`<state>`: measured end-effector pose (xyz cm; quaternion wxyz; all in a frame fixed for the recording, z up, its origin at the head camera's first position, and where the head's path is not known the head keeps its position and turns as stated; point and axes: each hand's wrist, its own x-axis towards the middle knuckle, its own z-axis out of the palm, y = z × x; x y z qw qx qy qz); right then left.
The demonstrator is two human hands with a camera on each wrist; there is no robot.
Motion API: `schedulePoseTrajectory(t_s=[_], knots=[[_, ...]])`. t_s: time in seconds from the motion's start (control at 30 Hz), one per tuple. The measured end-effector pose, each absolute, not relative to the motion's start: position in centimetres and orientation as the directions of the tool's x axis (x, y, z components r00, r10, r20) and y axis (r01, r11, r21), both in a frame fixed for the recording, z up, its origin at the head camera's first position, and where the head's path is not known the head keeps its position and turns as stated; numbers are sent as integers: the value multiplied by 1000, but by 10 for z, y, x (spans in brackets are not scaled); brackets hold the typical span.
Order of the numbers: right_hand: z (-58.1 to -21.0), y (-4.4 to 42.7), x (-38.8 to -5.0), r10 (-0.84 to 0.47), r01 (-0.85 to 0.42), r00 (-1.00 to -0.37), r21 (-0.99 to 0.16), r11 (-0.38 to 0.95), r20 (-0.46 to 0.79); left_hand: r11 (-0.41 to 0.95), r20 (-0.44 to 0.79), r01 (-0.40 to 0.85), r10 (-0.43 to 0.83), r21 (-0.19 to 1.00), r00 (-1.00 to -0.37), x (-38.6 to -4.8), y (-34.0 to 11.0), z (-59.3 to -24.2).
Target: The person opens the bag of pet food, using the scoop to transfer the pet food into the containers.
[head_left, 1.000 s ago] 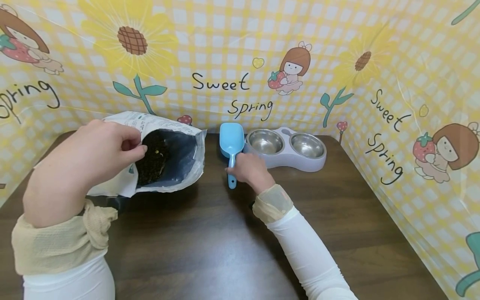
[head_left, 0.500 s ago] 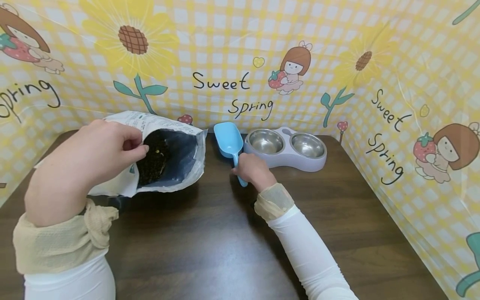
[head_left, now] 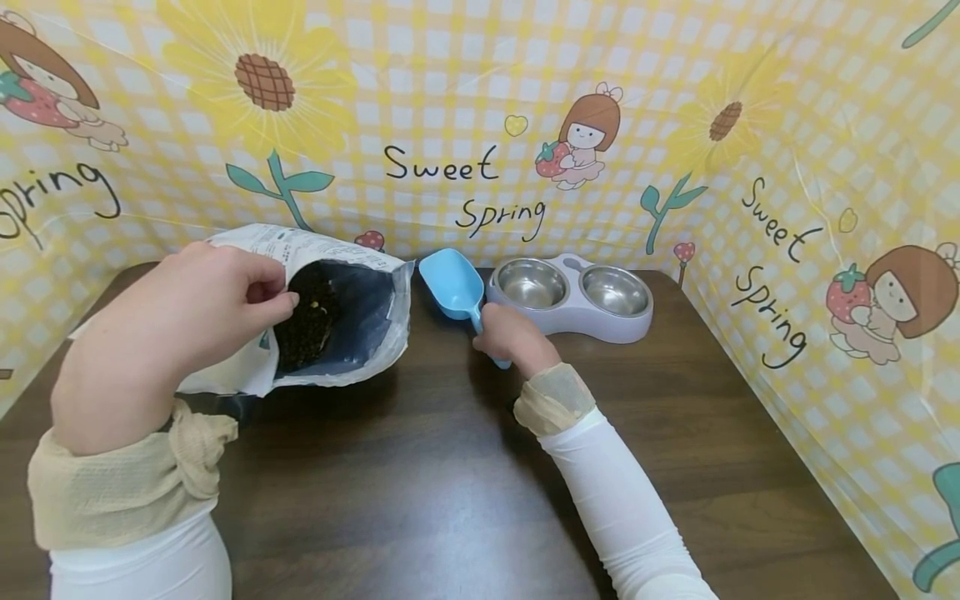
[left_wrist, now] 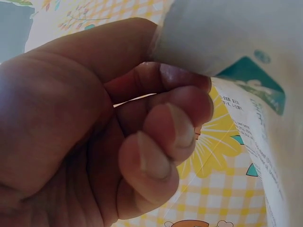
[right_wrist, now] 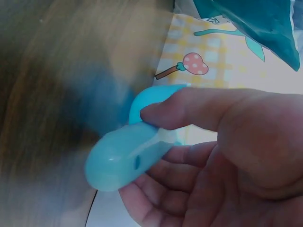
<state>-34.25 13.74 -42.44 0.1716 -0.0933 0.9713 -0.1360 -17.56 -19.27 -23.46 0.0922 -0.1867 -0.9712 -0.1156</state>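
Observation:
On the left of the head view a white bag [head_left: 341, 377] lies with its mouth toward the right, dark granular contents [head_left: 303, 329] showing inside. My left hand [head_left: 202, 308] pinches the bag's edge between thumb and forefinger; in the left wrist view the other fingers [left_wrist: 156, 156] curl loosely below. With my right hand [head_left: 517, 337] I grip the handle of a light blue scoop [head_left: 453, 285]. Its bowl points up and left, between the bag and a double pet bowl. In the right wrist view, the thumb presses on the scoop's handle [right_wrist: 125, 153] and the fingers curl beneath it.
The pale lilac double bowl [head_left: 600, 327], with two steel dishes, stands at the back just right of the scoop. A dark wooden table [head_left: 420, 483] lies beneath everything. Behind and to the right hangs a yellow checked cloth [head_left: 450, 92] with printed flowers.
My right hand has shifted slightly right, and the scoop has turned so its bowl leans left toward the bag. My left hand and the bag are almost still.

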Motion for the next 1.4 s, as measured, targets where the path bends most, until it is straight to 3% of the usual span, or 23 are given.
schedulePoseTrajectory(t_s=[0.27, 0.6, 0.73, 0.87, 1.03, 1.27, 1.4], knots=[[-418, 138, -338, -256, -185, -937, -284, 941, -237, 904, 213, 384, 345, 188, -914, -176, -192, -235], [-408, 140, -333, -245, -104, -908, -382, 918, -340, 904, 208, 385, 346, 186, -915, -176, -192, -235], [-425, 147, -348, -287, -142, -908, -421, 896, -305, 903, 207, 385, 347, 188, -915, -176, -192, -235], [-445, 152, -369, -315, -203, -910, -371, 906, -271, 901, 220, 393, 351, 186, -910, -177, -192, -235], [-458, 156, -385, -281, -173, -909, -335, 926, -307, 900, 225, 395, 352, 186, -909, -176, -192, -235], [-357, 130, -287, -291, -212, -919, -289, 934, -266, 902, 194, 388, 353, 189, -916, -177, -192, -235], [-407, 145, -335, -319, -224, -908, -328, 918, -272, 902, 192, 388, 354, 188, -915, -176, -192, -235]])
